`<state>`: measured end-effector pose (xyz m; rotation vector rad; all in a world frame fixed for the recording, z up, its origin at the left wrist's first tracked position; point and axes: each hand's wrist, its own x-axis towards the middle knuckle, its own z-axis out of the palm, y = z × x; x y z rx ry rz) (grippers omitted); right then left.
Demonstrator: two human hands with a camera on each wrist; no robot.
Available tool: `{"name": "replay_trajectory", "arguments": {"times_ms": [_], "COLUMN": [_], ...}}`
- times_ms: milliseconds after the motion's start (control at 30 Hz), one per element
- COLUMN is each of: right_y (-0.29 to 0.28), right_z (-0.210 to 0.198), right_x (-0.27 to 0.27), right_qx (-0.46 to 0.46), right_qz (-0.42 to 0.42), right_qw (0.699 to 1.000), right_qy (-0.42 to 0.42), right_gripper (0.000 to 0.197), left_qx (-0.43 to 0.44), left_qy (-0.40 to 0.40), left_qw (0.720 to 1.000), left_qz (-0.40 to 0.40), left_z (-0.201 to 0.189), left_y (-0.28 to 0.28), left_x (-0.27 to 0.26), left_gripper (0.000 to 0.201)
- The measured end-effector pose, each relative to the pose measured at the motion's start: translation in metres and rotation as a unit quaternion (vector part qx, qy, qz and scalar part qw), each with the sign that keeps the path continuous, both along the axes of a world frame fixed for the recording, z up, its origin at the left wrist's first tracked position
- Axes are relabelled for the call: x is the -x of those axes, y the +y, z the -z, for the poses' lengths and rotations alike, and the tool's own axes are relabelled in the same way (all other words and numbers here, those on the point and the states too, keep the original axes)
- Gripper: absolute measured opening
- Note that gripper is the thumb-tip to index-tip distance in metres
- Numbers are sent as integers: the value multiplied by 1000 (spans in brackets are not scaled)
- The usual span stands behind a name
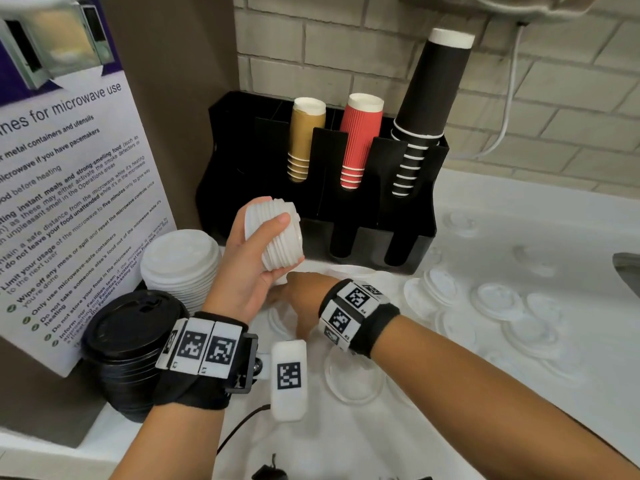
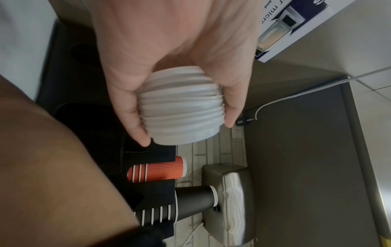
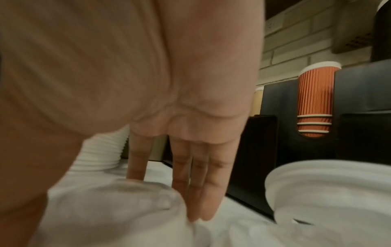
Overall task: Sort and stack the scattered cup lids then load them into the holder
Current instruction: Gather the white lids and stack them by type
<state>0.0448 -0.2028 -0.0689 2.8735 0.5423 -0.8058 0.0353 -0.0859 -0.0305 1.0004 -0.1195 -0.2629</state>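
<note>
White lids (image 1: 277, 233) stacked loosely in the clamped left hand (image 1: 247, 268) could spill as the right hand's (image 1: 298, 296) straight fingers (image 3: 198, 192) scraped another lid (image 3: 118, 205) up.

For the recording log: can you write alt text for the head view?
A left hand grips a stack of small white lids before a black holder with cup stacks, while the right hand reaches to a lid on the white counter strewn with lids.

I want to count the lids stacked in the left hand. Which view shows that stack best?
The left wrist view: the stack of white lids fills mid-frame, its rims separate. The head view shows it smaller, partly behind fingers. The right wrist view doesn't clearly show it.
</note>
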Motion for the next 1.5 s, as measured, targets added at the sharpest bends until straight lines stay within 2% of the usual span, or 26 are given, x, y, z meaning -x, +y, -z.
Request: {"name": "replay_trajectory", "arguments": {"times_ms": [67, 133, 233, 300, 400, 433, 500, 567, 700, 767, 833, 933, 1233, 1333, 1433, 1500], "right_y": [0, -7, -32, -52, -66, -65, -62, -59, -62, -63, -61, -60, -58, -59, -61, -62], "right_z": [1, -5, -27, -40, -51, -52, -52, -52, -56, -57, -57, -57, -56, -57, -54, -53], "right_x": [1, 5, 11, 20, 43, 50, 61, 68, 75, 78, 79, 79, 76, 72, 66, 62], "right_qx": [-24, -93, -227, -369, -573, -607, -635, -639, -635, -641, -647, -648, -638, -627, -606, -567], "right_qz": [12, 50, 127, 189, 273, 282, 273, 262, 242, 237, 234, 236, 232, 221, 223, 233], "right_qw": [999, 993, 961, 900, 758, 726, 703, 702, 714, 712, 706, 701, 712, 730, 755, 785], "right_qy": [-22, -43, -96, -137, -154, -157, -167, -172, -169, -164, -169, -182, -179, -158, -114, -88], "right_gripper": [89, 89, 80, 68, 58, 55, 51, 51, 55, 58, 59, 60, 59, 64, 79, 88], "left_qx": [-2, -4, -4, -5, -18, -22, -38, -54, -72, -72, -63, -50, -59, -52, -42, -39], "left_qy": [-2, -7, -15, -20, -20, -20, -24, -26, -21, -21, -17, -19, -27, -31, -29, -26], "left_qw": [1000, 1000, 1000, 1000, 1000, 1000, 999, 998, 992, 990, 990, 992, 991, 993, 996, 998], "left_qz": [-2, -6, -11, -8, -5, 0, 17, 36, 103, 121, 122, 111, 114, 100, 70, 42], "left_z": [0, -1, -1, -1, 1, 2, 3, 3, 3, 3, 1, 0, 7, 11, 14, 15], "left_y": [2, 6, 9, 9, 3, 0, -6, -11, -15, -17, -20, -25, -23, -21, -20, -20], "left_x": [0, 0, -1, -1, 2, 4, 7, 9, 10, 12, 13, 14, 13, 11, 8, 5], "left_gripper": [44, 46, 46, 44, 47, 47, 53, 59, 46, 49, 55, 50, 49, 48, 50, 53]}}
